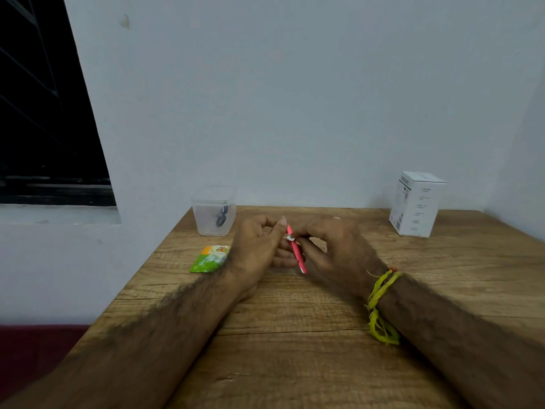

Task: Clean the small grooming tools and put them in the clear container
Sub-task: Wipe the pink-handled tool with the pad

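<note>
A plain room in a home, seen from a seat at a wood-grain laminate tabletop (295, 349) pushed into a corner of bare, pale grey painted walls (295, 98). At the upper left of the frame a dark window (44, 113) with a black frame shows night outside, above a painted sill. Household odds and ends sit on the tabletop: a small clear plastic container (213, 211) near the far left edge, a green and orange sachet (210, 259) just in front of it, and a white cardboard product box (415, 203) at the far right. A strip of maroon fabric (35, 355) shows at the lower left, below the tabletop edge.
</note>
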